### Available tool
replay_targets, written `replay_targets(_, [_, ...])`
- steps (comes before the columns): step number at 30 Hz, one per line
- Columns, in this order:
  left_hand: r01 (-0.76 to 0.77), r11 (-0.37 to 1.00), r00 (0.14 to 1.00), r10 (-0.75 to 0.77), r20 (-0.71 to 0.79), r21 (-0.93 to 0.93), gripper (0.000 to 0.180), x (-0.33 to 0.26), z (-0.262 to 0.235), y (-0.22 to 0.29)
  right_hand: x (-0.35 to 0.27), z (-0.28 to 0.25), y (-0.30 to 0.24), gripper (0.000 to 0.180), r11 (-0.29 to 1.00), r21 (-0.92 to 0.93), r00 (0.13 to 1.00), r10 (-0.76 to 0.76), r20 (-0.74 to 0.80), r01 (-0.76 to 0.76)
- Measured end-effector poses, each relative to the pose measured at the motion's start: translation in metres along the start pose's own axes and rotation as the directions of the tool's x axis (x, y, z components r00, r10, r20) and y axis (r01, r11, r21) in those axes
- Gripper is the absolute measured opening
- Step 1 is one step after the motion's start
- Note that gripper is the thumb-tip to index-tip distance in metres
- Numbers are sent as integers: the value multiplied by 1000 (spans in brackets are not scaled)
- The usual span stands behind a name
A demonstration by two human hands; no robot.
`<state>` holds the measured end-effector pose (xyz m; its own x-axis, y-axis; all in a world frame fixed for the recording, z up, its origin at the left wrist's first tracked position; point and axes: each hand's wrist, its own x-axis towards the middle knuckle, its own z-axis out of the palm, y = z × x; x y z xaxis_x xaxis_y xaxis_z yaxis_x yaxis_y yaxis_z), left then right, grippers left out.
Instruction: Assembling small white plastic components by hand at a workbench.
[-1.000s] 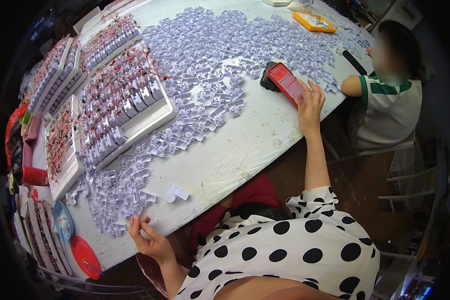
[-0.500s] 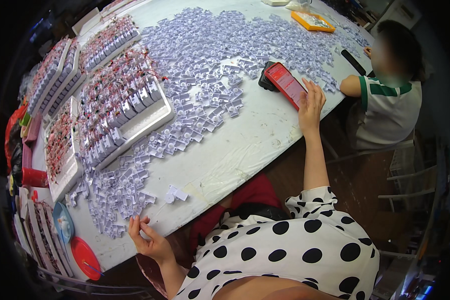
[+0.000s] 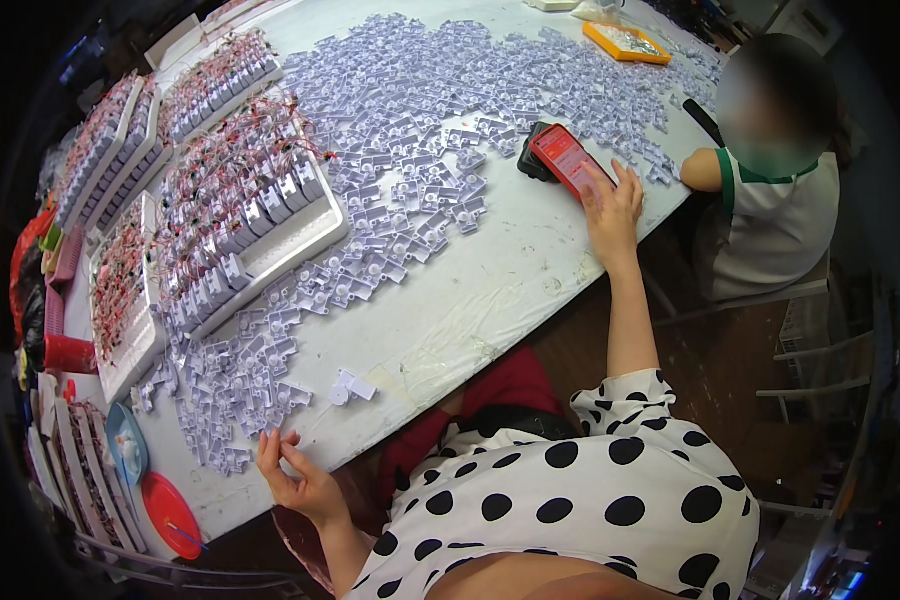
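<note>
My right hand [image 3: 615,212] is over the lower end of a phone [image 3: 562,152] with a red edge and a lit pinkish screen. Its fingers are stretched out, with a fingertip at the screen; whether it touches cannot be made out. The phone leans on a black block-like object [image 3: 533,168] on the table. My left hand [image 3: 305,487] rests at the table's front edge, its fingers loosely bent and apart, holding nothing. Just beyond it lies a heap of small pale-lilac plastic housings [image 3: 235,395], and one paired piece [image 3: 350,388] sits apart to the right.
More housings [image 3: 400,90] spread across the white table [image 3: 440,300]. White trays [image 3: 315,235] of wired units stand at left, near a red lid [image 3: 170,515] and a blue bowl [image 3: 127,445]. A yellow tray [image 3: 625,45] is at the back. Another person [image 3: 775,215] sits at right.
My right hand has shifted left and its fingers have come down over the phone's screen. The person at right has turned and moved their head; my left hand has stayed put.
</note>
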<state>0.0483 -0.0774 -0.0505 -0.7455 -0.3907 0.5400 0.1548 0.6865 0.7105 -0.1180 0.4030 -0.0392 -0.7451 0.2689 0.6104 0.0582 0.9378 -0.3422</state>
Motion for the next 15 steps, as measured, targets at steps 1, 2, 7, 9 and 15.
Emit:
replay_targets(1, [0,1000,1000,0,0,0,26,0,0,0,0,-2,0,47,1000,0,1000,0,0,0])
replay_targets(2, [3,1000,1000,-3,-2,-4,26,0,0,1,0,-5,0,44,996,68,998,-59,-38,61])
replay_targets(7, [-6,1000,1000,5,4,23,26,0,0,1,-5,-18,-2,41,960,205,977,-168,-133,193])
replay_targets(9, [-6,1000,1000,6,4,19,25,1,1,3,-5,-18,-3,40,956,220,976,-170,-134,196])
replay_targets(15, [-4,1000,1000,4,2,20,25,1,2,4,1,-1,-1,40,989,127,992,-69,-103,82])
